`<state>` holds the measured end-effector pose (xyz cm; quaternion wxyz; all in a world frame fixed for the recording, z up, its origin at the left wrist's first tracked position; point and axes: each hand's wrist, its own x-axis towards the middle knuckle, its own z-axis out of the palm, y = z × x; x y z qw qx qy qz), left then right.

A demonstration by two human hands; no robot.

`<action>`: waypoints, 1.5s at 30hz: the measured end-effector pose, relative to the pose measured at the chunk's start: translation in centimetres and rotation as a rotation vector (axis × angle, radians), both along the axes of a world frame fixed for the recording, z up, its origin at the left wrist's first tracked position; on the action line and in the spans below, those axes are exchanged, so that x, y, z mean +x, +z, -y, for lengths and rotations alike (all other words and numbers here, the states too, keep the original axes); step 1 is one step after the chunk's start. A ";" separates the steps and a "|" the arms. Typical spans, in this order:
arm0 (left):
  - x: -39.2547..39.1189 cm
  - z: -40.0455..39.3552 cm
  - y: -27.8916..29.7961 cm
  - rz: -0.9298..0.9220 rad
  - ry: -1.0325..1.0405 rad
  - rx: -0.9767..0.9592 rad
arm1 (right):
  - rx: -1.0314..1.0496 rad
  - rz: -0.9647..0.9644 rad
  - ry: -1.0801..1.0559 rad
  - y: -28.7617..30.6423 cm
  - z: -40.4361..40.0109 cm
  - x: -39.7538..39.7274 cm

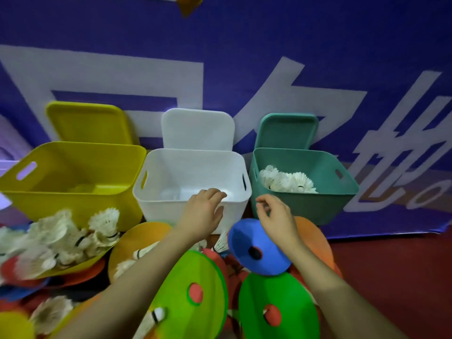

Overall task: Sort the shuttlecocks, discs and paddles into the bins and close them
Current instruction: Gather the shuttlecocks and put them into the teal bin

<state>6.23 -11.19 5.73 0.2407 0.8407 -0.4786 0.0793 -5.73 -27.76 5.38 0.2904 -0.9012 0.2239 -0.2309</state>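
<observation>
Three open bins stand in a row: a yellow bin (73, 192), a white bin (190, 201) and a teal bin (303, 206) that holds several white shuttlecocks (286, 182). My left hand (203, 211) hovers at the white bin's front rim, fingers apart and holding nothing. My right hand (276, 214) hangs between the white and teal bins, fingers loosely curled, nothing visible in it. Below it lies a blue disc (256, 248). Green discs (195, 289) and orange discs (137, 238) lie in front. A heap of shuttlecocks (61, 241) sits at the left.
Each bin's lid leans upright behind it: yellow lid (88, 123), white lid (198, 128), teal lid (286, 130). A blue banner with white lettering (244, 69) covers the wall and floor behind. Red floor (391, 277) shows at the right.
</observation>
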 end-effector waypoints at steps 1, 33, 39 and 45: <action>0.0 -1.9 -0.2 -0.022 0.000 0.026 | 0.017 0.003 0.008 -0.3 -1.6 0.0; -3.6 -27.2 -10.8 -0.128 0.239 0.028 | -0.242 -0.385 0.510 -10.7 -26.0 -1.7; -2.8 -22.5 -7.4 0.012 0.112 -0.151 | -0.256 -0.072 0.361 -7.2 -21.9 -2.4; -1.7 -12.6 -3.5 0.065 0.027 -0.261 | -0.290 0.091 0.148 -3.9 -13.1 -2.4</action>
